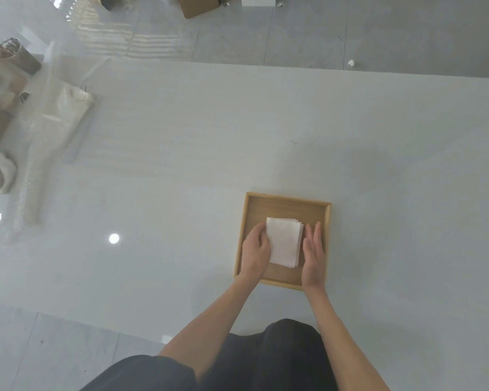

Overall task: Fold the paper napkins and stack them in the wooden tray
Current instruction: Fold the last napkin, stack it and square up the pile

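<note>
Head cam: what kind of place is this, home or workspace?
Probably a workspace or storeroom being unpacked, not a home dining area. A large plain white table stands on a grey tiled floor, with cardboard boxes on the floor beyond and plastic wrap at the table's left end.

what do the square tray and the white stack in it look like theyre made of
The square light-brown tray looks like wood with a matte finish: faint grain lines run across its floor and it has a raised rim. It could be veneer or bamboo. The white folded stack looks like thin, soft paper napkins: matte, with offset layered edges showing on its right side.
</note>
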